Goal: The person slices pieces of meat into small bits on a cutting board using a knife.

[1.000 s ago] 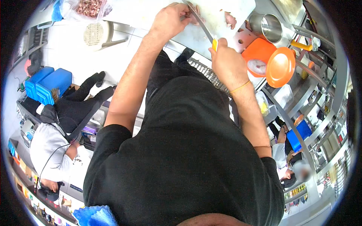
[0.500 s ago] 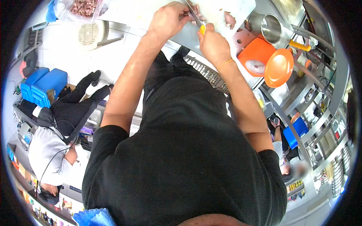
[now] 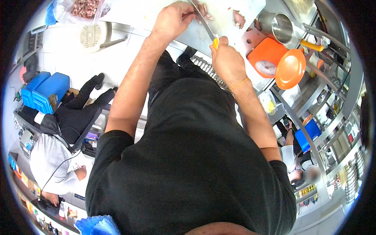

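Note:
On the white cutting board (image 3: 152, 12) at the top lies a piece of raw meat (image 3: 203, 15). My left hand (image 3: 172, 20) pinches its left side with the fingertips. My right hand (image 3: 228, 59) is closed round the yellow handle of a knife (image 3: 206, 26), whose blade slants up and left across the meat beside my left fingertips. A second piece of meat (image 3: 239, 19) rests farther right on the board. At the top left, a clear plastic bag (image 3: 102, 8) holds many small chopped meat pieces (image 3: 85, 8).
Right of the board are an orange scale (image 3: 266, 56) with an orange plate (image 3: 290, 69) and a steel pot (image 3: 281, 27). A stool (image 3: 92, 38) stands at left. One co-worker (image 3: 51, 160) is at lower left, another (image 3: 289, 156) at right.
The knife and my right hand went up and left, then back down and slightly right, so more blade shows. My left hand stays at the meat. The left co-worker's arm has moved.

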`<state>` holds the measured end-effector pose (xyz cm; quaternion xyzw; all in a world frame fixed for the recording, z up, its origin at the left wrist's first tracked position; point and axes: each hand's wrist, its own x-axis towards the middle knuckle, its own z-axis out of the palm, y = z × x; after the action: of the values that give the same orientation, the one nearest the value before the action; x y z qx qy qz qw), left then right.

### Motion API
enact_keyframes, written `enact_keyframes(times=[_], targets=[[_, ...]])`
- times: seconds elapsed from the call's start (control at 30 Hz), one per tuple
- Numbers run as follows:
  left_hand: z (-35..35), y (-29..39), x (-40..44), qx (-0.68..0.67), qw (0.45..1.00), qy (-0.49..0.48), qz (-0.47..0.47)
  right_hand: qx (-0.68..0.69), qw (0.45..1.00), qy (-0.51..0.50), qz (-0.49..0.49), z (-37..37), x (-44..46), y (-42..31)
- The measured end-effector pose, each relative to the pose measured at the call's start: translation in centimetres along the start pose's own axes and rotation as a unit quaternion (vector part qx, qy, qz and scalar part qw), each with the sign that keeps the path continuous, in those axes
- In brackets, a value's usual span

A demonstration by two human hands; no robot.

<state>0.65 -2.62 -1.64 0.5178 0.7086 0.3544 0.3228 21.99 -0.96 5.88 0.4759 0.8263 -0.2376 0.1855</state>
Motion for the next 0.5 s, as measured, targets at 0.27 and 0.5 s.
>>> enact_keyframes(times=[0.27, 0.5], targets=[[0.3, -1.4, 0.2, 0.082, 0.996, 0.005, 0.034, 0.064, 0.998, 0.020, -0.017, 2.4, 3.7, -0.3], [0.8, -2.1, -0.1, 0.097, 0.991, 0.046, 0.079, 0.105, 0.993, 0.054, -0.029, 0.6, 4.1, 0.1]])
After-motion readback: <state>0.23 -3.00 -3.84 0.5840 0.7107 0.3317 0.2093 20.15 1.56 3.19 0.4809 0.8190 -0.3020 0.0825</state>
